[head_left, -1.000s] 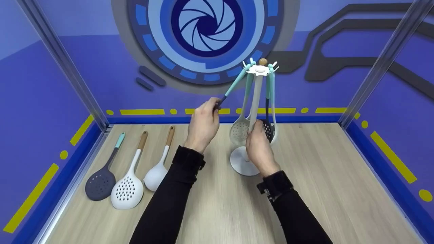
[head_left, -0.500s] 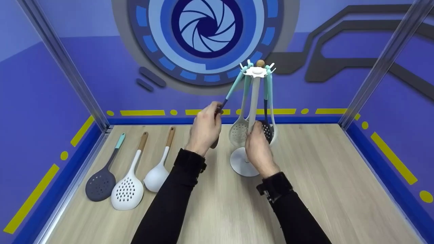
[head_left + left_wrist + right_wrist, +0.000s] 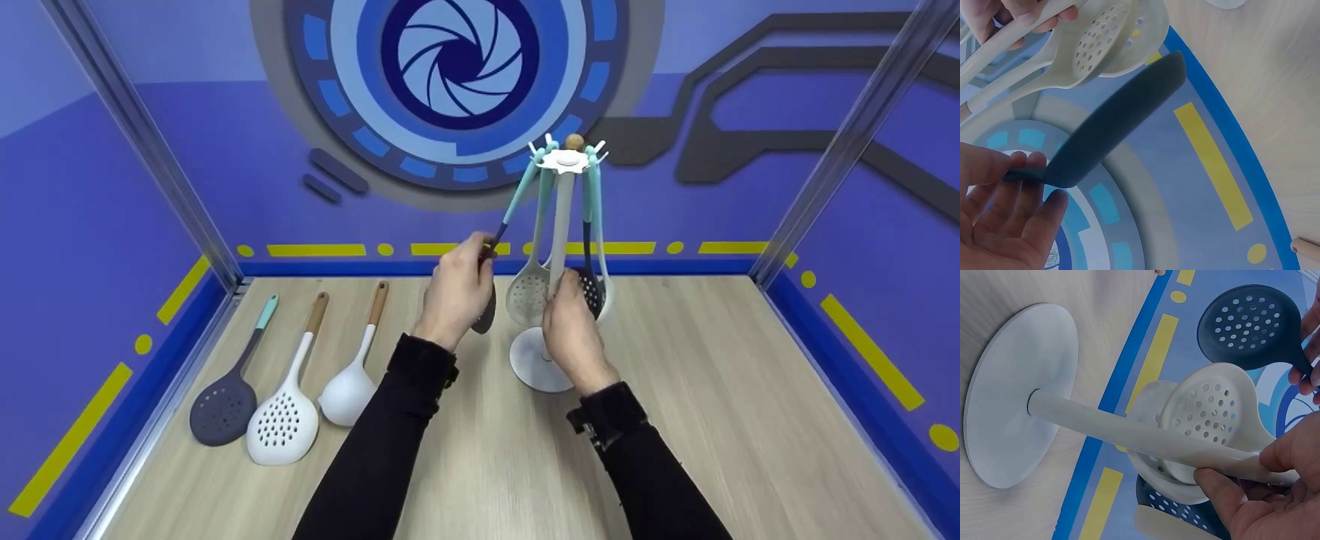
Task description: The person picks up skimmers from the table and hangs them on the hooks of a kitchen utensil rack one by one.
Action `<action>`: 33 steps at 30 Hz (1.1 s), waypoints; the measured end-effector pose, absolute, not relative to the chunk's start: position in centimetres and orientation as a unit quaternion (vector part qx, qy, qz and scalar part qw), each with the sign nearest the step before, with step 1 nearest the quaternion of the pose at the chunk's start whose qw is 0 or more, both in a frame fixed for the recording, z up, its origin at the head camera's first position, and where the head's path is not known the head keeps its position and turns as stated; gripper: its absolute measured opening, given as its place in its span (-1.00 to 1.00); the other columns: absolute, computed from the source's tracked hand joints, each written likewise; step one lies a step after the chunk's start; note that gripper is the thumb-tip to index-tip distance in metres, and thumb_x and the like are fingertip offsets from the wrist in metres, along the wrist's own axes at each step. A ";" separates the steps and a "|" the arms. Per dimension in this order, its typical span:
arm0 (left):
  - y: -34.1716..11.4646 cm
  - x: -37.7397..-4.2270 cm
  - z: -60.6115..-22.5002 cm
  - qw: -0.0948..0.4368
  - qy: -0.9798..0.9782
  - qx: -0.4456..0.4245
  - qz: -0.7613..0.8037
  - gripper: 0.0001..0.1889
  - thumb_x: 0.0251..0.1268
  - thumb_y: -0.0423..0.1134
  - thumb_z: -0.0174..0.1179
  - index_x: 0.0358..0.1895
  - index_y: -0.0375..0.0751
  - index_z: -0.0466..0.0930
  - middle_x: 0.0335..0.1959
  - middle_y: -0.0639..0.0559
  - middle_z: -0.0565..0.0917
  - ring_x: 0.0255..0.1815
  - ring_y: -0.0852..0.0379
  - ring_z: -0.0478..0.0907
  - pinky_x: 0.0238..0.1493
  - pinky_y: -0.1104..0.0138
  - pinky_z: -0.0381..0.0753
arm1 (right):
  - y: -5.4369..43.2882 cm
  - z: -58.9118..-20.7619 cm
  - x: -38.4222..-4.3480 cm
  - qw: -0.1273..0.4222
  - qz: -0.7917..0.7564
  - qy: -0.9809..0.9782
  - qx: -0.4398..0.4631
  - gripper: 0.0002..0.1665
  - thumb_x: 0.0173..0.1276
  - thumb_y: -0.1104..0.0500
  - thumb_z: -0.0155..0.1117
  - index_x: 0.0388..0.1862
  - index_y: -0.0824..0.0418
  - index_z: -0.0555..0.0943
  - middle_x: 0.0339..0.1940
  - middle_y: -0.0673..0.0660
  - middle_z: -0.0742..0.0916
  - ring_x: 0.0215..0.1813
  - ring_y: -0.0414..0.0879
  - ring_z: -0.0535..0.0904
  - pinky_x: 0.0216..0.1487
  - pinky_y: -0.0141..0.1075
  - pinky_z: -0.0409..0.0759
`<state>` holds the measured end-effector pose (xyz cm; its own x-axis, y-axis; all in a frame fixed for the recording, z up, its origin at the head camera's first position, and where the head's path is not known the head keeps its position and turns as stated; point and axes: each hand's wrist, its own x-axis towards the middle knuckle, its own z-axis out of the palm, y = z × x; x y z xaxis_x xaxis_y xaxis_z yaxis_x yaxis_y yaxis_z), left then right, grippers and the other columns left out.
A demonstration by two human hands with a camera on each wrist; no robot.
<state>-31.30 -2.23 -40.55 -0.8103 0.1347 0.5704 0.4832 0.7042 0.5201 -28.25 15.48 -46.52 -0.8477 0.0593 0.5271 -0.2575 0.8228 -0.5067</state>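
Note:
Fingers of my left hand (image 3: pixel 457 289) pinch the dark neck of a perforated skimmer (image 3: pixel 1120 121); its holes show in the right wrist view. The skimmer's teal handle (image 3: pixel 517 199) hangs at the left side of a white utensil stand (image 3: pixel 568 160), and the skimmer slants out from the pole. My right hand (image 3: pixel 574 326) grips the pole (image 3: pixel 1123 430) above the round base (image 3: pixel 1022 399). Around the pole hang a beige skimmer (image 3: pixel 1213 405), a dark perforated utensil (image 3: pixel 592 289) and a pale utensil (image 3: pixel 608 296), the last partly hidden behind my right hand.
Left on the wooden tabletop (image 3: pixel 712 420) lie a dark skimmer with teal handle end (image 3: pixel 223 409), a white slotted turner (image 3: pixel 283 424) and a white ladle (image 3: pixel 347 394), the latter two with wooden handles. A blue back wall (image 3: pixel 300 217) and side walls enclose the table.
My left hand has moved slightly right and down, bringing the skimmer closer to the pole and more upright. Its dark head now shows below the hand. The stand's top has shifted slightly left.

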 end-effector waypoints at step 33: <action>-1.5 -31.0 -42.2 0.239 -0.890 -0.214 -0.323 -0.70 0.27 -0.21 0.12 0.07 0.07 0.45 -0.13 0.16 0.65 -0.11 0.28 0.59 -0.12 0.34 0.60 | 15.6 -46.5 -28.3 0.263 0.297 -0.916 0.057 -0.62 0.40 0.29 -0.08 0.17 0.32 0.22 -0.07 0.25 0.52 0.05 0.10 0.54 -0.03 -0.13 0.59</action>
<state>-31.03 -1.51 -42.21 -0.7943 0.2265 0.5637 0.5355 0.6993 0.4736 -28.26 15.60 -46.47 -0.8552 0.0522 0.5156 -0.2605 0.8168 -0.5148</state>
